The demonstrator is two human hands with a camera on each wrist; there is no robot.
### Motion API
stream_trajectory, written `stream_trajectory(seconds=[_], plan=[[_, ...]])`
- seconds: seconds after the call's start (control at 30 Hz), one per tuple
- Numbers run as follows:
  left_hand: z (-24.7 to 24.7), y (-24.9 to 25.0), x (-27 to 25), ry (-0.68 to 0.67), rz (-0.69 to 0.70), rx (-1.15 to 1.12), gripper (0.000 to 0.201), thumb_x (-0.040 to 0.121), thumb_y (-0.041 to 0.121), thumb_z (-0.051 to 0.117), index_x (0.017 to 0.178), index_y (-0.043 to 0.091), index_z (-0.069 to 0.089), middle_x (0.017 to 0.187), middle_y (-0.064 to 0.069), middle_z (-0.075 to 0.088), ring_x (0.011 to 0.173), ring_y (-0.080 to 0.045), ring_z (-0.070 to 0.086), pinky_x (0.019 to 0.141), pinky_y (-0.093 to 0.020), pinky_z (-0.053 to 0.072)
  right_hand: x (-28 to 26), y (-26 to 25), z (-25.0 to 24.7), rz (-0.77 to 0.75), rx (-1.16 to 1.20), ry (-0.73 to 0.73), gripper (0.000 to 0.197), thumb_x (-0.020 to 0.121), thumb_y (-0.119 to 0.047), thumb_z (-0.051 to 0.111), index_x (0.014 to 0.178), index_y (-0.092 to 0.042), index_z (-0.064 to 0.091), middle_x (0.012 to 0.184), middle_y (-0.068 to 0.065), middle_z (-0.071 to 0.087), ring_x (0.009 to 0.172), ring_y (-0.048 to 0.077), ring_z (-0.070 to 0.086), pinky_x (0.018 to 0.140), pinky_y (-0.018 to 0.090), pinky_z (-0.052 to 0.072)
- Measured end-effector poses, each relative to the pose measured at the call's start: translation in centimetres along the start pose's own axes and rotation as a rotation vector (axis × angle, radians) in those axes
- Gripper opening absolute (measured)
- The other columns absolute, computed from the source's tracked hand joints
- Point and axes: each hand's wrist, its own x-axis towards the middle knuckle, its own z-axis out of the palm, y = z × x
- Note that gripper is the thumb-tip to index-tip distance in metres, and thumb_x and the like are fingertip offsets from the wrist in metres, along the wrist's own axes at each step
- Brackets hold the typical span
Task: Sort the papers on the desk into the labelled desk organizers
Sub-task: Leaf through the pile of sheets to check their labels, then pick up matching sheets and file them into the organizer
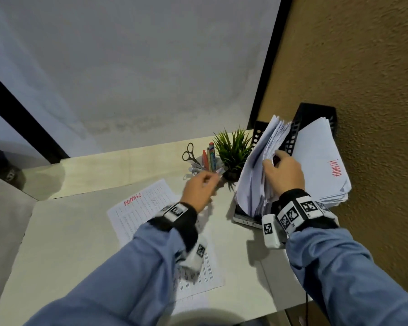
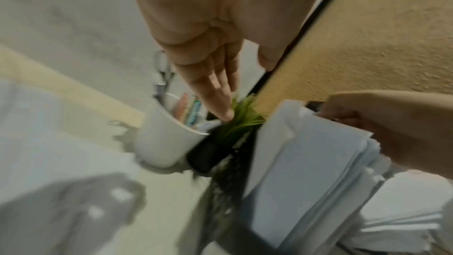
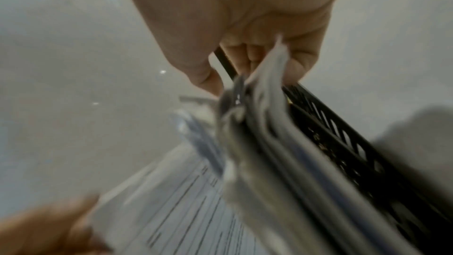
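At the left of the desk, a printed sheet marked in red at its top was seen lying flat, partly covered by the left forearm. The left hand was held above the desk just in front of the white cup; in the left wrist view its fingers were stretched out straight and nothing was held in them. Scissors and coloured pens were stood in the cup, and a small green plant in a dark pot was set just beside it.

Further right, a thick bundle of papers was stood upright in the nearer black organizer. The right hand was closed over the top edges of that bundle, with the fingers curled round the sheets against the perforated divider. At the far right, a second stack of papers with red lettering on its top sheet was leaned in the other organizer against the brown wall.
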Motion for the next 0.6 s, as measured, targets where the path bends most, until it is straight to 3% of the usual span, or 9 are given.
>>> stream_trajectory(seconds=[0.07,0.13,0.2,0.27,0.37,0.5,0.53,0.6], plan=[[-2.8,-4.2,-0.8,0.185,-0.133,0.066,0.023,0.09,0.032,0.058,0.101,0.012,0.062,0.102,-0.008,0.066,0.092,-0.026,0.066,0.084,-0.041,0.055,-2.0,-1.0,-0.1,-0.105,0.027,0.088,0.032,0.09,-0.026,0.049,0.121,-0.019,0.057,0.101,0.008,0.066,0.09,0.023,0.059,0.077,0.032,0.047],[-5.5,-8.4,-1.9,0.297,-0.364,0.263,0.035,0.086,0.03,0.064,0.112,0.006,0.058,0.114,-0.014,0.063,0.105,-0.031,0.06,0.09,-0.034,0.047,-4.8,-1.7,1.1,-0.307,0.113,0.108,0.023,0.09,-0.02,0.048,0.108,-0.018,0.062,0.091,0.004,0.067,0.073,0.017,0.057,0.069,0.035,0.052],[-7.4,-11.8,-3.4,0.328,-0.627,0.371,0.061,0.08,0.032,0.071,0.126,0.001,0.044,0.129,-0.018,0.049,0.116,-0.036,0.05,0.094,-0.04,0.043,-7.9,-2.0,3.4,-0.51,0.129,0.018,0.022,0.087,-0.019,0.044,0.093,-0.014,0.065,0.08,0.002,0.066,0.06,0.013,0.055,0.058,0.032,0.052],[-8.4,-14.1,-5.1,0.365,-0.809,0.45,0.081,0.071,0.037,0.076,0.129,0.001,0.033,0.131,-0.019,0.038,0.119,-0.039,0.043,0.095,-0.047,0.042,-10.7,-1.6,6.6,-0.592,0.117,-0.137,0.028,0.084,-0.024,0.039,0.088,-0.013,0.065,0.078,-0.001,0.067,0.059,0.013,0.057,0.056,0.028,0.051],[-8.8,-16.4,-6.4,0.425,-0.885,0.466,0.093,0.063,0.039,0.083,0.129,0.001,0.029,0.132,-0.02,0.035,0.12,-0.04,0.04,0.097,-0.051,0.041,-13.5,-0.2,11.2,-0.419,0.036,-0.406,0.024,0.088,-0.022,0.042,0.099,-0.017,0.063,0.094,-0.001,0.066,0.078,0.016,0.061,0.072,0.035,0.053],[-9.1,-17.7,-6.7,0.451,-0.884,0.443,0.1,0.06,0.035,0.087,0.131,0.002,0.024,0.132,-0.022,0.036,0.12,-0.041,0.043,0.097,-0.05,0.042,-14.5,2.2,15.3,-0.048,-0.041,-0.622,0.034,0.088,-0.014,0.05,0.122,-0.013,0.054,0.121,0.006,0.052,0.109,0.02,0.053,0.09,0.027,0.043],[-9.3,-18.0,-6.8,0.453,-0.88,0.408,0.098,0.06,0.032,0.087,0.13,0.002,0.025,0.131,-0.023,0.038,0.118,-0.042,0.045,0.094,-0.05,0.043,-14.6,2.7,15.9,-0.015,-0.053,-0.649,0.032,0.086,-0.014,0.051,0.118,-0.015,0.055,0.119,0.007,0.05,0.107,0.022,0.051,0.089,0.026,0.041],[-9.8,-18.6,-7.4,0.487,-0.822,0.327,0.083,0.064,0.024,0.085,0.124,0.002,0.033,0.124,-0.022,0.046,0.112,-0.041,0.051,0.084,-0.047,0.046,-14.8,3.2,16.5,0.016,-0.082,-0.671,0.015,0.083,-0.015,0.052,0.091,-0.026,0.048,0.105,0.007,0.043,0.092,0.019,0.043,0.077,0.025,0.035]])
